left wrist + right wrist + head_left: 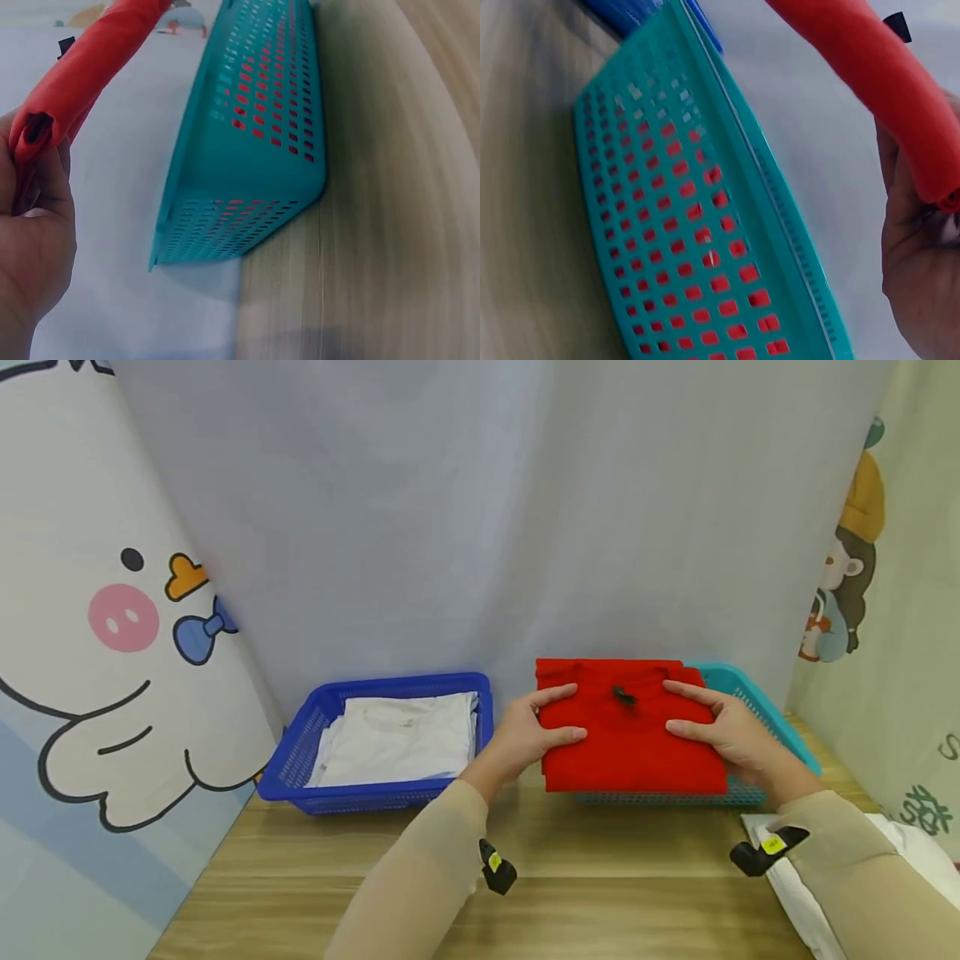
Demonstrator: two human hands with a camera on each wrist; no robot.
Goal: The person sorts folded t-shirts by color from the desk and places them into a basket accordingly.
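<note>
A folded red shirt (630, 743) with a small dark mark on it is held up by both hands over the teal basket (780, 727). My left hand (521, 735) grips its left edge, thumb on the near face and some fingers behind. At the right edge, my right hand (735, 735) pinches the fold the same way. Both wrist views show the shirt above the basket's rim, apart from it. Through the holes of the teal basket (682, 225), more red cloth shows inside. The shirt hides most of the basket's inside in the head view.
To the left stands a blue basket (300, 793) holding folded white shirts (397, 739). White cloth (798, 893) lies at the table's right side, partly under my right forearm. Behind the wooden table (600, 893) hangs a pale curtain (450, 527); printed curtains flank both sides.
</note>
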